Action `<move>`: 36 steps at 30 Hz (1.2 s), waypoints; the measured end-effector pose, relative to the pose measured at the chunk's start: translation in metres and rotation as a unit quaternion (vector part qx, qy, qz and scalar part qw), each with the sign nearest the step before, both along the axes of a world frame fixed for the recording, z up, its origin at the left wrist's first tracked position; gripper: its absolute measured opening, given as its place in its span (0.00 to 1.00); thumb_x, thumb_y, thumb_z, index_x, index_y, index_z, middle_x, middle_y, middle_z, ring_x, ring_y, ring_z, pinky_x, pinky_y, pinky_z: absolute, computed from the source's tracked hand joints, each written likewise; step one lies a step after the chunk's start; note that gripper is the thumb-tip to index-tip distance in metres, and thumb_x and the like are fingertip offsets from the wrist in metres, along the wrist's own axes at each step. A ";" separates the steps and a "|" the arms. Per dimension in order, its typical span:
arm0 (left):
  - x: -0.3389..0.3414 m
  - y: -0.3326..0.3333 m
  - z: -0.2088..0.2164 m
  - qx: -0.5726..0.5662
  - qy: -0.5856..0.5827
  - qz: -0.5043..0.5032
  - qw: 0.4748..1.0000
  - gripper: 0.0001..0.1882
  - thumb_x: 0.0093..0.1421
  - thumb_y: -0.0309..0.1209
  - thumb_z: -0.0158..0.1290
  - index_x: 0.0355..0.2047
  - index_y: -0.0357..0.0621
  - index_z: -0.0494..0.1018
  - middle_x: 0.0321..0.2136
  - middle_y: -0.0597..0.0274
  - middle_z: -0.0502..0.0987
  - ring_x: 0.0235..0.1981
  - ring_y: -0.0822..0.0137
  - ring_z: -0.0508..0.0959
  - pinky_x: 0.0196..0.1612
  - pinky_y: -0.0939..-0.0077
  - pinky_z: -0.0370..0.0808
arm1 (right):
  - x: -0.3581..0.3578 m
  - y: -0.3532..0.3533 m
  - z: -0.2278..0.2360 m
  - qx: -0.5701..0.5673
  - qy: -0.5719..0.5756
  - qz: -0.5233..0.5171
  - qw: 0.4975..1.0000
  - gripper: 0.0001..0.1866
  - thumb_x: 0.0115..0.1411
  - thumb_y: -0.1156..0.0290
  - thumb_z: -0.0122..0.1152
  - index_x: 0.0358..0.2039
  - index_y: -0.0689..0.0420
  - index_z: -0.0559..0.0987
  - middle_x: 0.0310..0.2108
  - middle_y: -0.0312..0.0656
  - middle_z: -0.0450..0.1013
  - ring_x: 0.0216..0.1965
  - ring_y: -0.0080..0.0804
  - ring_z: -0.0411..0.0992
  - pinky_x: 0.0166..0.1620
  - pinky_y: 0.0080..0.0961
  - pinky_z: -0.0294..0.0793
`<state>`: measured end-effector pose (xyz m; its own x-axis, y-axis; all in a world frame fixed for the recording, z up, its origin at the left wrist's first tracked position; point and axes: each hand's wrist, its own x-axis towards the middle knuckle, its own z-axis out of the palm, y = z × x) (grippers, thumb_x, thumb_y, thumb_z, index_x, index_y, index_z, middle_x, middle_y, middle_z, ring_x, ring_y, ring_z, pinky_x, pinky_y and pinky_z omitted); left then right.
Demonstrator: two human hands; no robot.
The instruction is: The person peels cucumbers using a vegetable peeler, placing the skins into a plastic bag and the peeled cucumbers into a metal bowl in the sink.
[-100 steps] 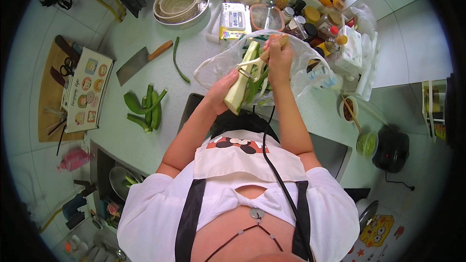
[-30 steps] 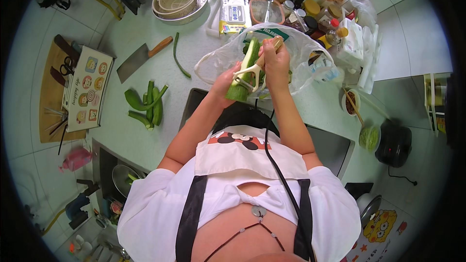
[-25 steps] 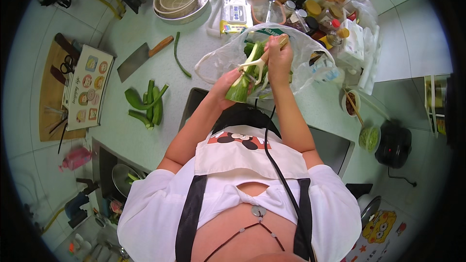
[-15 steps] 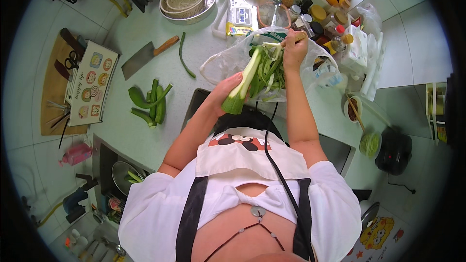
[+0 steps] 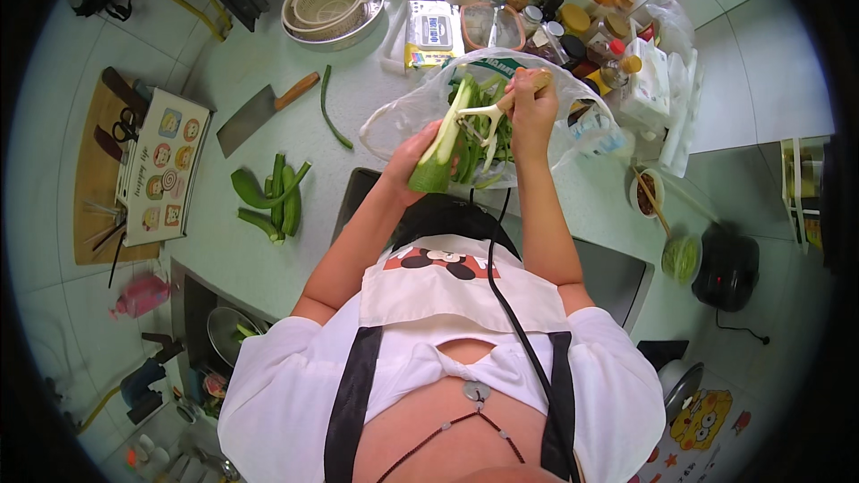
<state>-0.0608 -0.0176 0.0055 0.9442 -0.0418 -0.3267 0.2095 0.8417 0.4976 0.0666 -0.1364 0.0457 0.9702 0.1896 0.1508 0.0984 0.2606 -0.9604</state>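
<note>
My left hand (image 5: pixel 410 161) is wrapped round the lower part of a thick, long green vegetable (image 5: pixel 438 159), partly peeled to pale flesh along its upper side. In my right hand (image 5: pixel 535 107) is a peeler (image 5: pixel 486 113) with a wooden handle and a pale Y-shaped head. Its head is at or very near the vegetable's side; exact contact cannot be made out. Beneath both hands, a white plastic bag (image 5: pixel 394 118) lies spread open with green peelings (image 5: pixel 497 145) in it.
Left on the counter lie a cleaver (image 5: pixel 249 119), a thin green strip (image 5: pixel 331 112) and several green vegetable pieces (image 5: pixel 277 201). Behind are nested baskets (image 5: pixel 327 2), a wipes pack (image 5: pixel 433 31) and condiment jars (image 5: pixel 574 20). A small bowl (image 5: pixel 648 190) stands right.
The peeler has moved left and down, from above the bag to beside the vegetable. The vegetable has shifted slightly and stands steeper. My left hand keeps its hold.
</note>
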 end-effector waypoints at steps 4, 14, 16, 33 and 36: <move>0.000 -0.001 -0.001 -0.025 0.014 -0.009 1.000 0.16 0.61 0.37 0.40 0.46 0.43 0.62 0.31 0.61 0.71 0.28 0.71 0.72 0.30 0.77 0.74 | 0.006 0.002 -0.006 -0.018 -0.032 -0.015 0.999 0.10 0.56 0.63 0.52 0.26 0.55 0.66 0.20 0.32 0.64 0.16 0.12 0.58 0.17 0.09 0.54; 0.005 -0.004 -0.016 -0.064 0.055 0.002 0.996 0.16 0.61 0.39 0.39 0.44 0.41 0.63 0.29 0.58 0.70 0.27 0.69 0.72 0.30 0.76 0.74 | -0.011 0.011 0.005 -0.009 0.024 0.057 0.998 0.11 0.56 0.63 0.52 0.27 0.57 0.67 0.20 0.32 0.64 0.19 0.13 0.59 0.22 0.10 0.58; 0.008 -0.003 -0.020 -0.114 0.026 -0.019 0.993 0.17 0.61 0.40 0.39 0.43 0.41 0.63 0.29 0.58 0.70 0.27 0.68 0.72 0.29 0.76 0.74 | -0.021 0.016 0.008 -0.045 0.019 0.073 0.996 0.10 0.56 0.65 0.51 0.25 0.58 0.68 0.19 0.32 0.65 0.19 0.15 0.61 0.24 0.13 0.60; -0.007 0.000 -0.010 -0.087 0.053 -0.046 0.994 0.17 0.61 0.41 0.39 0.42 0.41 0.63 0.27 0.60 0.66 0.26 0.71 0.68 0.26 0.80 0.71 | 0.049 -0.003 -0.027 -0.139 -0.123 -0.131 0.974 0.10 0.55 0.67 0.53 0.26 0.58 0.66 0.20 0.34 0.66 0.18 0.20 0.62 0.25 0.15 0.64; -0.001 0.003 -0.011 -0.083 0.087 -0.020 0.992 0.17 0.61 0.42 0.38 0.43 0.42 0.63 0.28 0.61 0.66 0.26 0.71 0.67 0.25 0.80 0.70 | 0.036 -0.001 -0.019 -0.068 -0.129 -0.076 0.986 0.09 0.55 0.67 0.53 0.26 0.57 0.66 0.20 0.34 0.66 0.17 0.17 0.61 0.21 0.13 0.61</move>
<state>-0.0616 -0.0143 -0.0054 0.8702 -0.1455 -0.4708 0.3155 0.8984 0.3055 0.1023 -0.1378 0.0266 0.9217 0.0804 0.3794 0.3718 0.0949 -0.9234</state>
